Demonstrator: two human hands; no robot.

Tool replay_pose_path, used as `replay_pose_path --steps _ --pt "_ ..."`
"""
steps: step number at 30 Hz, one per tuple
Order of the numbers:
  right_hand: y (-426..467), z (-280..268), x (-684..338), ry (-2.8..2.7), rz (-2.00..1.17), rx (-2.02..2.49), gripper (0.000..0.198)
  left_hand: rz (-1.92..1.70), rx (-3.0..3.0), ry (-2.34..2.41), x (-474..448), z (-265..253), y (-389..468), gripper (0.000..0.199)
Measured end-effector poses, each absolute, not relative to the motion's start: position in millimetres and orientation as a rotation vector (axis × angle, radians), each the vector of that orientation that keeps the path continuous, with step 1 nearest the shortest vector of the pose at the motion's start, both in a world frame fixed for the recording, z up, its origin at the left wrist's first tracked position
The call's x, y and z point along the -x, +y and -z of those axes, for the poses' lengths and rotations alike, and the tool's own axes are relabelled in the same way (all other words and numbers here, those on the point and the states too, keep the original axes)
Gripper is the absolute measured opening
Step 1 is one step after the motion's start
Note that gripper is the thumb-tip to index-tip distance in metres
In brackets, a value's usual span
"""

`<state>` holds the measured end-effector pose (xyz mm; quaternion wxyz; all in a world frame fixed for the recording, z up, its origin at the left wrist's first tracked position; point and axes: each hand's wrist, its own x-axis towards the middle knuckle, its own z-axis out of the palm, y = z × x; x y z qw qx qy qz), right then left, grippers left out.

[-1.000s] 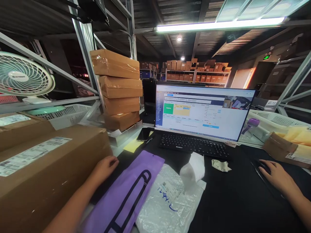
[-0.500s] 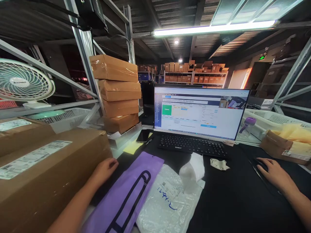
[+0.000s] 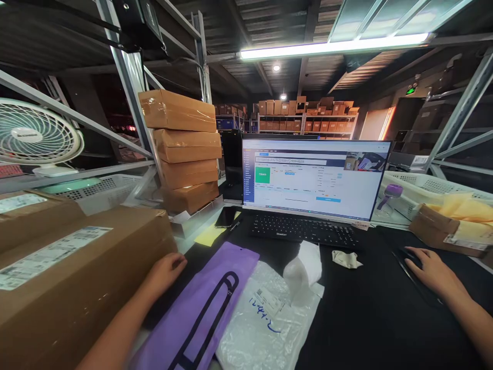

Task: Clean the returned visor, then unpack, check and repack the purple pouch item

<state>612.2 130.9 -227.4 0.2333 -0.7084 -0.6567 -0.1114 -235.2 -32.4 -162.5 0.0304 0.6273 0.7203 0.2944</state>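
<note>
My right hand [image 3: 437,272] lies over a black computer mouse [image 3: 411,256] on the dark desk mat, its fingers draped around it. On the left, my left hand [image 3: 166,273] rests beside a large cardboard box [image 3: 127,252], fingers loosely curled in with nothing visible in them. Between the hands lies a purple bag [image 3: 192,308] with a black elongated outline printed on it. Partly beside it is a clear plastic bag [image 3: 265,329] bearing a label and blue handwriting. A crumpled white sheet [image 3: 304,270] sits on top of the clear bag.
A monitor [image 3: 288,180] stands behind a black keyboard [image 3: 304,231]. Stacked cartons [image 3: 185,146] and a phone [image 3: 226,217] are at the left back. A scrap [image 3: 346,259] lies on the mat. An open carton [image 3: 442,231] and a purple-lidded bottle [image 3: 391,198] are at the right.
The view has shifted slightly, so the scene sits a little further left in the picture. Both hands keep their places, and the bags have not moved on the desk.
</note>
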Motion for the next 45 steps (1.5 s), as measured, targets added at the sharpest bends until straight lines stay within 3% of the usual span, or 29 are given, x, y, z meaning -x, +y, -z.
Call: replay_pose_path --steps 19,45 --pt "116 213 -590 -1.671 0.383 2.092 0.045 -0.815 -1.928 2.230 274 191 -12 0.042" --pt "110 206 -583 -1.689 0.292 2.147 0.050 -0.835 -1.901 2.238 245 165 -29 0.042"
